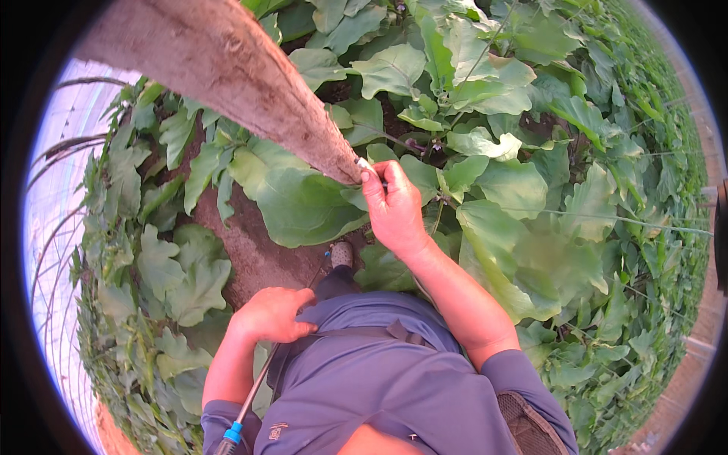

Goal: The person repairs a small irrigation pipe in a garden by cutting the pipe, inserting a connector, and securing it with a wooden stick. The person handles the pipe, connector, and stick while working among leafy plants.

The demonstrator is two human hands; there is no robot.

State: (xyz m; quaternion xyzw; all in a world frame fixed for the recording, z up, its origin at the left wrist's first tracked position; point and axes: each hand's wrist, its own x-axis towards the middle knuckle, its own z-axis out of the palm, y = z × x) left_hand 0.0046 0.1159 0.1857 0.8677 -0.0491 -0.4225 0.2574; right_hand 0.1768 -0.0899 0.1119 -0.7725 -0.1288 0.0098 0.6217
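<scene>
- Right hand [398, 212], near centre of view: thumb and fingertips drawn together, pinched on a small pale piece [364, 162]; mostly covered, kind unclear.
- Pale piece sits at the hand's 11 o'clock, right against the lower end of a rough wooden post [250, 91]; post slants up toward 10–11 o'clock, widening toward the camera.
- Broad green leaf [307, 208] at the hand's 9 o'clock, partly beneath the post.
- Purple flowers [413, 144] on dark stems, just off the hand toward 12–1 o'clock.
- Left hand [274, 315], at 7–8 o'clock, by the waist: fingers curled, tips hidden. Thin rod [256, 383] passes under it; cannot tell whether it is gripped.
- Blue collar [233, 432] on the rod, 7 o'clock.
- Shoe [342, 254] on brown soil [265, 254], below centre.
- Taut line [607, 216] runs toward 3 o'clock through dense leafy plants [622, 152].
- Pale sheeting [57, 189] with dark curved hoops, 9–10 o'clock.
</scene>
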